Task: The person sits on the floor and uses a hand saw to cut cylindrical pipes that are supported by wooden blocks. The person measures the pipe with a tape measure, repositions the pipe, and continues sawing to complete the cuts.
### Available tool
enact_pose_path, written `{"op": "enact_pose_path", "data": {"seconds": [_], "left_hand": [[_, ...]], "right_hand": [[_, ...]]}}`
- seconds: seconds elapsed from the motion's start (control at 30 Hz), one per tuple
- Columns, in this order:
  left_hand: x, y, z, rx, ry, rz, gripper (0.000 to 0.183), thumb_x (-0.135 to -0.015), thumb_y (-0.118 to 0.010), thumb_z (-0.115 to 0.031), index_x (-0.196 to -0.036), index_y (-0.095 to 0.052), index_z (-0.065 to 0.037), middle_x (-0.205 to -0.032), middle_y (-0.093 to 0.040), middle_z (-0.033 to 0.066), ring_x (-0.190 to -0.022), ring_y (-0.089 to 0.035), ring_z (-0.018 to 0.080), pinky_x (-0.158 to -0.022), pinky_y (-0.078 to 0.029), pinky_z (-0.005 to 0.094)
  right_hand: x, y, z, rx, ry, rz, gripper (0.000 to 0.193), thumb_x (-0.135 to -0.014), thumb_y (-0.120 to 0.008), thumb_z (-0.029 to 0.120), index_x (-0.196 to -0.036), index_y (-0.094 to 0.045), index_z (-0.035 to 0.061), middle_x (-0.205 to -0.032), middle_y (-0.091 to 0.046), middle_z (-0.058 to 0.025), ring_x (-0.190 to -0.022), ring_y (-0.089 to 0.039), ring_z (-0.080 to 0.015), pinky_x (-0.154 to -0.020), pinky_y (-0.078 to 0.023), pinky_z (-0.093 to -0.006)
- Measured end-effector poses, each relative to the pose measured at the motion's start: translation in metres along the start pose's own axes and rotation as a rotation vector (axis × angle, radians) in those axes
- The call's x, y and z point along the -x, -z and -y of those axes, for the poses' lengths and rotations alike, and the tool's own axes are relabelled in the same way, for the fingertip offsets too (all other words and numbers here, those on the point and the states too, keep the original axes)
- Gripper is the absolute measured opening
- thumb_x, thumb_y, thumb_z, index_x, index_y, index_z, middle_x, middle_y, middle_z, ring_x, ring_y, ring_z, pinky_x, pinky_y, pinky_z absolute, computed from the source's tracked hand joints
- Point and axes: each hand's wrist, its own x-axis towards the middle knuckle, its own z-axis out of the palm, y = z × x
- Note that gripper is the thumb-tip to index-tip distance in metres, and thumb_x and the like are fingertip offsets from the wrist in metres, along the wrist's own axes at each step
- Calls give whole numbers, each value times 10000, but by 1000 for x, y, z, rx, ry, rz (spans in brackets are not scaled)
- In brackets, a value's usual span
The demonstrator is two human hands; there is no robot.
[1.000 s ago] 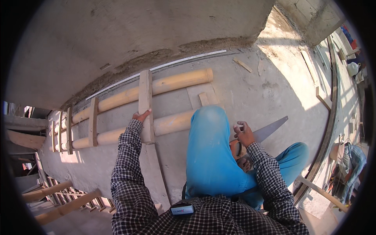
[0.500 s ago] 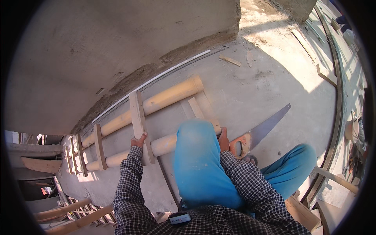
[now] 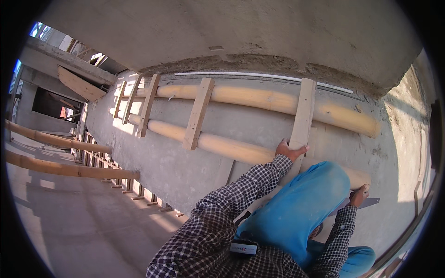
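A bamboo ladder lies on the concrete floor, its near pole and far pole joined by several flat wooden rungs. My left hand grips the rightmost rung where it crosses the near pole, the thumb lying over the wood. At that pole's right end, my right hand is closed on the bamboo. My knee in blue trousers hides the stretch between the hands. A handsaw blade shows on the floor behind my right hand; its handle is hidden.
A concrete wall runs along the far side, with a thin white pipe at its foot. At left, two bamboo poles stick out past the slab's edge, above a lower level. A plank leans at the far left.
The view has swung left, so ladder and hands appear farther right. Both hands keep their places on the ladder. The saw, fully seen before, is now mostly covered by my arm and leg.
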Motion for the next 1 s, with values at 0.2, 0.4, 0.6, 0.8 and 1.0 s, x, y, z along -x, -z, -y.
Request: {"op": "enact_pose_path", "data": {"seconds": [0.2, 0.4, 0.6, 0.8, 1.0], "left_hand": [[-20, -77, 11, -93, 136, 55, 917, -666, -845, -557, -1242, -543, 90, -1170, -656, 266, -1082, -661, 337, -952, -537, 401], [-23, -82, 10, -37, 116, 140, 847, -716, -830, -518, -1201, -546, 117, -1137, -657, 281, -1094, -654, 333, -946, -535, 397], [-31, -46, 35, -218, -58, 259, 881, -794, -753, -516, -1340, -440, 100, -1223, -617, 281, -1139, -628, 344, -984, -515, 398], [-31, 104, -16, -491, -575, -45, 538, -868, -717, -383, -1219, -592, 5, -1145, -613, 187, -1043, -619, 279, -933, -521, 412], [-88, 296, 19, -909, -144, -626, 761, -805, -777, -468, -1338, -507, 1, -1283, -608, 226, -1192, -590, 377, -1020, -488, 460]], "right_hand": [[18, 20, -7, 44, -91, -179, 622, -953, -588, 386, -1403, -316, 56, -1046, -597, -162, -790, -633, -253, -635, -495, -353], [97, 9, -145, 407, -61, 92, 619, -921, -637, 369, -1386, -354, 74, -1006, -592, -135, -794, -632, -257, -680, -498, -386], [169, -27, -123, 649, -29, 495, 589, -921, -626, 390, -1366, -393, 82, -1042, -598, -134, -835, -634, -261, -722, -489, -395], [187, -44, -81, 810, 99, 670, 563, -922, -616, 411, -1346, -432, 90, -1079, -604, -133, -875, -636, -265, -765, -480, -404], [188, -65, -45, 1020, 263, 860, 542, -922, -605, 433, -1327, -471, 99, -1115, -610, -132, -916, -638, -269, -807, -472, -413]]}}
